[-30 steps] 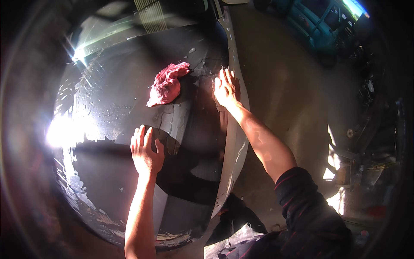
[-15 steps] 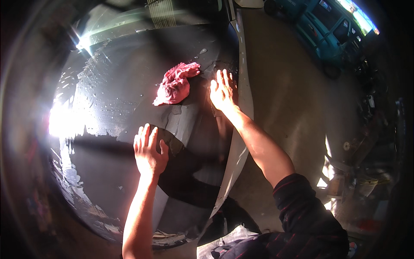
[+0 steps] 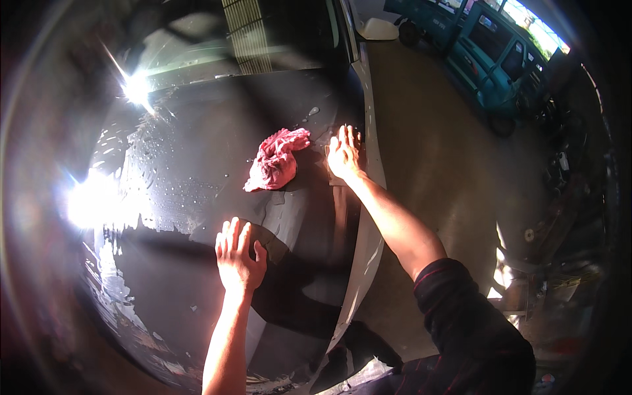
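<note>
A dark, wet car hood [image 3: 191,125] lies under both my hands. My right hand [image 3: 344,156] is pressed flat near the hood's right edge, fingers stretched forward. Under its palm shows the edge of a thin brownish sheet [image 3: 336,179], whose kind I cannot make out. Farther left and nearer to me, my left hand [image 3: 241,262] rests on the hood with its fingers out and thumb apart, holding nothing. A crumpled pink cloth [image 3: 276,160] sits on the hood between the hands, a little left of my right hand and touched by neither.
Beyond the hood is the windshield [image 3: 197,56], with a white side mirror [image 3: 379,29] at its right. A pale fender [image 3: 363,263] borders the hood above the brown floor [image 3: 428,151]. A teal truck [image 3: 490,49] stands far right. Strong sun glare [image 3: 99,201] covers the hood's left part.
The view has tilted, so everything sits lower in the picture. Against the hood, my right hand has slid slightly forward toward the windshield. My left hand and the cloth stay about where they were.
</note>
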`<state>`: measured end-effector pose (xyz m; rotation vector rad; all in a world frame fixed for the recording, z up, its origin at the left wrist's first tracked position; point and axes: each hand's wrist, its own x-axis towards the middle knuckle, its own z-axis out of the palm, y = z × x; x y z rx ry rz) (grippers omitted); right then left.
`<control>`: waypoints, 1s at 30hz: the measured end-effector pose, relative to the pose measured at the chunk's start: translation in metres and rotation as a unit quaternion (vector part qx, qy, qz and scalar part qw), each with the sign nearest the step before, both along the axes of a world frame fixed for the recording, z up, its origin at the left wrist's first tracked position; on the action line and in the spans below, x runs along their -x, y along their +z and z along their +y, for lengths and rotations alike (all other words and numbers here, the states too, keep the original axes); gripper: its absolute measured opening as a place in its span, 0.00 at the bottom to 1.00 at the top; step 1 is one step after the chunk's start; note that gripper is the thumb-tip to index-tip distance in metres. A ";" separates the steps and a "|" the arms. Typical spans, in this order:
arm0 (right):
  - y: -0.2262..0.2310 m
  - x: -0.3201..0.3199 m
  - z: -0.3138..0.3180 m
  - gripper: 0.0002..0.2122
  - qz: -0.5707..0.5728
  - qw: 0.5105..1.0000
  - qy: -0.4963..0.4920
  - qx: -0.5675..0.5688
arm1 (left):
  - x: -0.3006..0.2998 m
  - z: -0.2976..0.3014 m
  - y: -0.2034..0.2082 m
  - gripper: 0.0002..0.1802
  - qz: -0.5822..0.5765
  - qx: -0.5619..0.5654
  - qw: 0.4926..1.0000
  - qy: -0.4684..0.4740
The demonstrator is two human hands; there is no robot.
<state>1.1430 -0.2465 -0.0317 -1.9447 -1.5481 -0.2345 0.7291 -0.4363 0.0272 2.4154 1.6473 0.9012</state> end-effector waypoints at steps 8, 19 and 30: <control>0.024 0.187 -0.182 0.35 0.049 0.949 0.291 0.110 | 0.070 -0.007 0.001 0.28 0.080 0.018 0.995 0.054; 0.021 0.126 -0.006 0.32 0.051 0.967 0.226 0.105 | 0.063 -0.007 0.012 0.54 0.120 0.037 0.990 0.066; 0.033 -0.052 0.202 0.30 0.033 0.995 0.075 0.048 | -0.144 0.188 0.013 0.42 0.070 -0.042 0.986 0.147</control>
